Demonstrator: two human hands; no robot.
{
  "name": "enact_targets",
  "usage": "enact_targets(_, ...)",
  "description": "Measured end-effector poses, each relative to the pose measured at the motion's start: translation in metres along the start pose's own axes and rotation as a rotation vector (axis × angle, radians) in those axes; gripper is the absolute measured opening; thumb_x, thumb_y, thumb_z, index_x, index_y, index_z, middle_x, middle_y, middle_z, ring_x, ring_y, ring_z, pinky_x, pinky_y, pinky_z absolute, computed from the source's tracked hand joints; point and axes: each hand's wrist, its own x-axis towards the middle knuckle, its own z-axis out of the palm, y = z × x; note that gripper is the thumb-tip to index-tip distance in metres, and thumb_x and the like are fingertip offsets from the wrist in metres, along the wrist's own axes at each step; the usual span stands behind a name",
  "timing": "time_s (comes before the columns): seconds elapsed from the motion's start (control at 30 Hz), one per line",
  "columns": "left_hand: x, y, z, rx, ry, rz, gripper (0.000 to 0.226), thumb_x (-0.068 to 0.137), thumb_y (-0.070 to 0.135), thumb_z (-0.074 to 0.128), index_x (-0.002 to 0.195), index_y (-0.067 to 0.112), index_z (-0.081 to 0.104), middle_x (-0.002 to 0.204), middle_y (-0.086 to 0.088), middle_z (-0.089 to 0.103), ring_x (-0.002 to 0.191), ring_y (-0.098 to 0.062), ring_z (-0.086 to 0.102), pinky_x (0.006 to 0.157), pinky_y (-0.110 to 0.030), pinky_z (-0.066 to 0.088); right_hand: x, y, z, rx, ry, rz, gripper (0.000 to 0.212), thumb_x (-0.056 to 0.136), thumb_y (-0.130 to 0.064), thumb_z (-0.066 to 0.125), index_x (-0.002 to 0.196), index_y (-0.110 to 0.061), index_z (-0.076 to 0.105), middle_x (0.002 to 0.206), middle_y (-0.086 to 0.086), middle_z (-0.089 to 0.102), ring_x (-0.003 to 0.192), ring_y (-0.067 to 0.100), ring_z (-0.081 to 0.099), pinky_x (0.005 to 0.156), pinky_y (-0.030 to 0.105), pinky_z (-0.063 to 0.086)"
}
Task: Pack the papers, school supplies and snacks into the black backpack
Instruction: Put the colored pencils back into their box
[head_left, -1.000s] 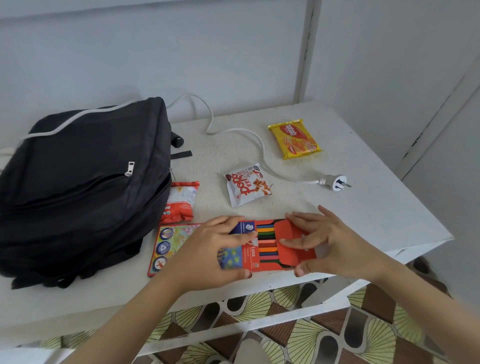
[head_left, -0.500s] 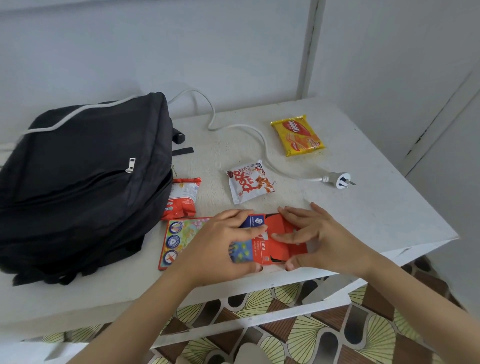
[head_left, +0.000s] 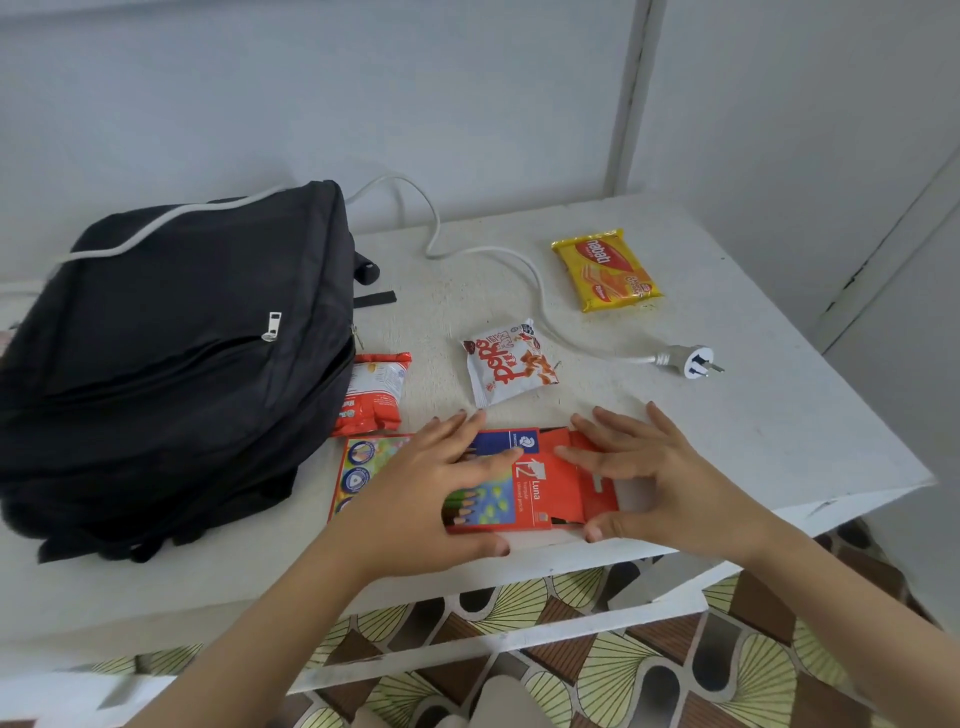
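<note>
The black backpack (head_left: 171, 364) lies flat on the left of the white table (head_left: 789, 426), its zips closed. A red box of coloured pencils (head_left: 543, 488) lies near the front edge. My left hand (head_left: 415, 499) grips its left half, fingers over the top and thumb at the near edge. At the box's right end my right hand (head_left: 660, 483) pinches it, with fingers pressing on the red flap and the thumb at the front. A colourful flat card (head_left: 358, 467) lies partly under my left hand. Three snacks lie loose: a red packet (head_left: 374, 395) against the backpack, a white packet (head_left: 506, 364), a yellow wafer pack (head_left: 605, 270).
A white power cable runs from behind the backpack across the table to a plug (head_left: 691, 361) right of the white packet. Walls stand close behind and to the right. The table's front edge is just below my hands, with a patterned floor beneath.
The open flap has been folded down over the pencils, which no longer show. My right hand moved left with the flap. The view shifted slightly.
</note>
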Motion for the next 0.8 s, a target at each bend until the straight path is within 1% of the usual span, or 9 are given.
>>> enact_targets(0.07, -0.006, -0.006, -0.002, 0.005, 0.013, -0.031, 0.069, 0.065, 0.079, 0.041, 0.127, 0.067, 0.015, 0.150, 0.022, -0.008, 0.121, 0.021, -0.031, 0.095, -0.003, -0.021, 0.000, 0.001, -0.003, 0.010, -0.007, 0.005, 0.066, 0.062, -0.086, 0.047, 0.123, -0.066, 0.034, 0.145, -0.030, 0.023, 0.141, -0.005, 0.007, 0.116, 0.037, -0.008)
enact_targets(0.13, -0.011, -0.010, -0.003, -0.016, 0.032, -0.057, 0.067, 0.065, 0.078, 0.042, 0.126, 0.067, 0.019, 0.148, 0.027, 0.001, 0.123, 0.024, -0.024, 0.096, -0.002, -0.017, 0.001, 0.001, -0.003, 0.011, -0.013, -0.003, 0.069, 0.061, -0.087, 0.046, 0.125, -0.063, 0.035, 0.142, -0.033, 0.024, 0.140, -0.006, 0.008, 0.115, 0.036, -0.009)
enact_targets(0.27, -0.012, -0.010, -0.003, -0.052, 0.056, -0.080, 0.069, 0.064, 0.077, 0.044, 0.129, 0.060, 0.027, 0.140, 0.032, 0.012, 0.123, 0.019, -0.005, 0.092, 0.002, -0.009, 0.005, 0.001, -0.003, 0.012, -0.014, -0.006, 0.075, 0.058, -0.089, 0.045, 0.125, -0.055, 0.040, 0.142, -0.029, 0.032, 0.139, -0.008, 0.012, 0.116, 0.038, -0.007)
enact_targets(0.4, -0.011, -0.009, -0.004, -0.056, 0.060, -0.085, 0.074, 0.063, 0.078, 0.042, 0.132, 0.056, 0.029, 0.140, 0.031, 0.012, 0.121, 0.019, -0.005, 0.089, 0.004, -0.009, 0.007, 0.000, -0.002, 0.034, 0.001, 0.000, 0.075, 0.058, -0.087, 0.049, 0.125, -0.056, 0.041, 0.142, -0.024, 0.037, 0.137, -0.012, 0.012, 0.117, 0.039, -0.005)
enact_targets(0.5, -0.010, -0.008, -0.003, -0.061, 0.061, -0.078, 0.074, 0.063, 0.078, 0.042, 0.132, 0.055, 0.030, 0.144, 0.027, 0.016, 0.122, 0.019, -0.004, 0.091, 0.003, -0.006, 0.008, -0.002, 0.002, 0.048, 0.000, -0.003, 0.074, 0.062, -0.080, 0.055, 0.130, -0.062, 0.033, 0.140, -0.030, 0.037, 0.137, -0.012, 0.012, 0.117, 0.036, -0.007)
enact_targets(0.6, -0.007, -0.005, -0.002, -0.068, 0.068, -0.064, 0.075, 0.063, 0.076, 0.043, 0.134, 0.052, 0.032, 0.149, 0.019, 0.023, 0.122, 0.018, -0.002, 0.092, 0.001, -0.002, 0.011, -0.007, 0.005, 0.019, -0.008, -0.019, 0.085, 0.063, -0.083, 0.050, 0.135, -0.064, 0.011, 0.130, -0.046, 0.030, 0.134, -0.019, 0.009, 0.115, 0.030, -0.011)
enact_targets(0.67, -0.006, -0.004, -0.001, -0.060, 0.072, -0.060, 0.076, 0.064, 0.076, 0.043, 0.134, 0.051, 0.031, 0.150, 0.017, 0.023, 0.121, 0.019, -0.002, 0.091, 0.002, -0.001, 0.013, -0.010, 0.006, 0.013, -0.011, -0.021, 0.089, 0.063, -0.085, 0.047, 0.137, -0.062, 0.003, 0.130, -0.045, 0.029, 0.134, -0.018, 0.009, 0.115, 0.030, -0.012)
enact_targets(0.73, -0.006, -0.004, -0.001, -0.051, 0.078, -0.062, 0.076, 0.063, 0.076, 0.041, 0.134, 0.052, 0.030, 0.151, 0.016, 0.023, 0.122, 0.018, -0.002, 0.091, 0.002, 0.001, 0.014, -0.012, 0.007, 0.022, -0.006, -0.025, 0.092, 0.064, -0.083, 0.049, 0.139, -0.060, 0.000, 0.133, -0.041, 0.028, 0.137, -0.011, 0.014, 0.115, 0.031, -0.011)
enact_targets(0.8, -0.006, -0.004, 0.000, -0.050, 0.080, -0.068, 0.074, 0.063, 0.077, 0.041, 0.133, 0.055, 0.028, 0.151, 0.016, 0.023, 0.123, 0.015, 0.000, 0.094, -0.003, 0.003, 0.014, -0.013, 0.007, 0.026, 0.003, -0.031, 0.094, 0.064, -0.082, 0.051, 0.140, -0.059, 0.000, 0.135, -0.040, 0.026, 0.138, -0.006, 0.019, 0.116, 0.032, -0.009)
